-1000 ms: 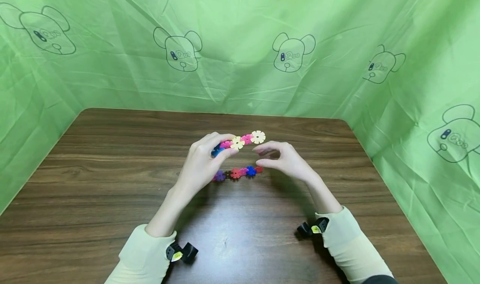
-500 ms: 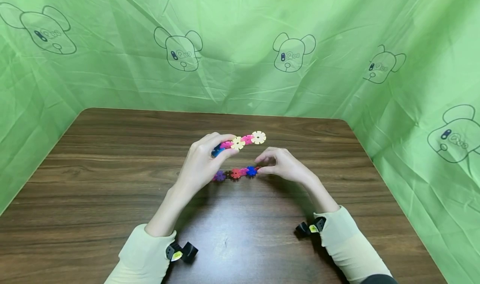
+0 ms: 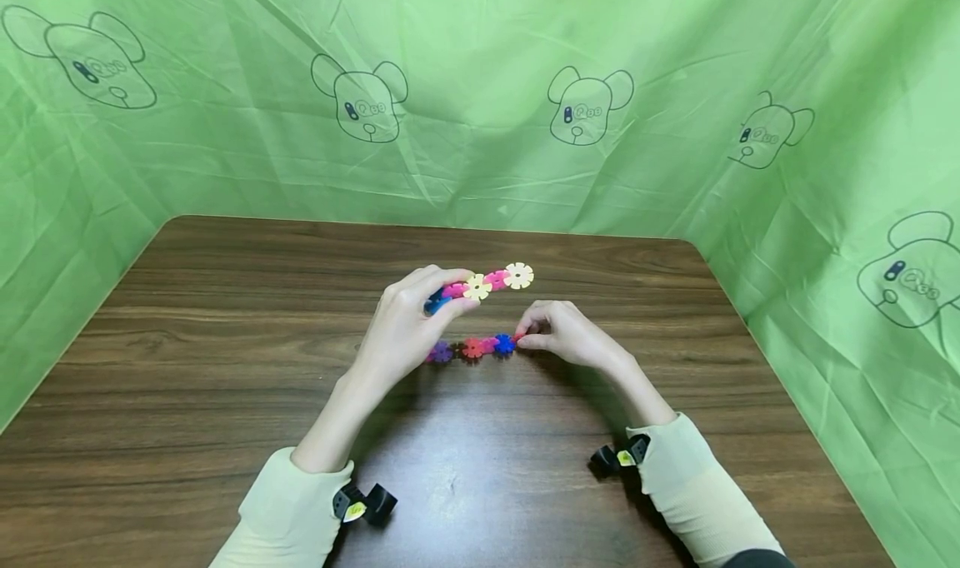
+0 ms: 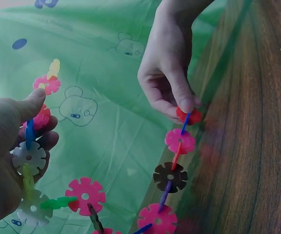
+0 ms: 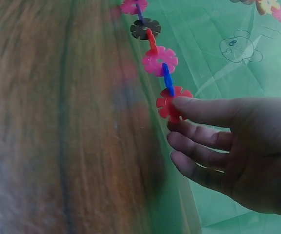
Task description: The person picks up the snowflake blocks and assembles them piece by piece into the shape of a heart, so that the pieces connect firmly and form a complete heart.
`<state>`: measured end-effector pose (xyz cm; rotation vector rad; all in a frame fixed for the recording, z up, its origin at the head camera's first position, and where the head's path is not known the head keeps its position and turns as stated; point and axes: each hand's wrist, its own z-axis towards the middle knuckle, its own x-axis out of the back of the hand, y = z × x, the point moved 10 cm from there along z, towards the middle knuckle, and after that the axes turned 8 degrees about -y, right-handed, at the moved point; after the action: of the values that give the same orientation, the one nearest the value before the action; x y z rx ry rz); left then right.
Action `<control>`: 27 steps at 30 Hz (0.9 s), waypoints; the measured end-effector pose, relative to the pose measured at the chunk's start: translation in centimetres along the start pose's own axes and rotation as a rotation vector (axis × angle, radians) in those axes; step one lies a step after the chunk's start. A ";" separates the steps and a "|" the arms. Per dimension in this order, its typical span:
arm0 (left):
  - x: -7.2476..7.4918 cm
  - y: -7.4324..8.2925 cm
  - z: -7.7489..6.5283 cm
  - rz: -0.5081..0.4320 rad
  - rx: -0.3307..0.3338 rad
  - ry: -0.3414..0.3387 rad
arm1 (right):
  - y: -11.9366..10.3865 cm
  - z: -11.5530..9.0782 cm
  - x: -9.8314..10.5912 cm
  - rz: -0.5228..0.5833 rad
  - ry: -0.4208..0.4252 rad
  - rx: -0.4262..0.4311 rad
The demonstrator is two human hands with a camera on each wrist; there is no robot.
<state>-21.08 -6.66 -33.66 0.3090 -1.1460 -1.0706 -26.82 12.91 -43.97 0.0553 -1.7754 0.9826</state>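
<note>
A chain of slotted plastic snowflake discs, in several colours, hangs in a loop between my hands; its lowest part is cut off in the left wrist view. My left hand (image 3: pixel 408 314) grips one side of it between thumb and fingers, and a cream end disc (image 3: pixel 518 276) sticks out past the fingertips. At the other end, my right hand (image 3: pixel 566 333) pinches a red disc (image 5: pixel 165 107) between thumb and forefinger. Beside that disc come a blue disc (image 5: pixel 167 78), a pink disc (image 5: pixel 160 61) and a dark brown disc (image 4: pixel 170 177).
Beneath my hands lies a dark wood-grain table (image 3: pixel 247 335). Green cloth (image 3: pixel 480 168) printed with bear-like heads walls in its back and sides. A small black camera (image 3: pixel 378 505) is strapped at the left wrist, and another camera (image 3: pixel 604 461) at the right.
My right hand has come down from near the cream disc to the chain's red end disc and now pinches it. The left hand keeps its grip and has barely moved.
</note>
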 end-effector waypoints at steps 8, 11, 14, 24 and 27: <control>0.4 -0.4 0.1 -0.054 0.010 0.037 | -0.3 -0.3 1.6 0.195 0.076 0.023; 0.5 -0.9 0.1 -0.064 0.036 0.045 | -0.2 -0.4 2.2 0.293 0.103 0.027; 0.6 -1.6 0.1 -0.077 0.081 0.051 | -0.1 -0.6 2.6 0.422 0.122 0.032; -1.0 -3.0 0.1 -0.194 0.181 -0.028 | -1.0 -1.4 4.7 0.628 0.234 0.121; -1.7 -3.1 0.1 -0.229 0.176 -0.054 | -1.0 -1.7 5.4 0.624 0.297 0.124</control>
<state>-22.80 -6.82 -36.72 0.5634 -1.2789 -1.1850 -27.44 15.46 -38.83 -0.5698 -1.4731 1.4560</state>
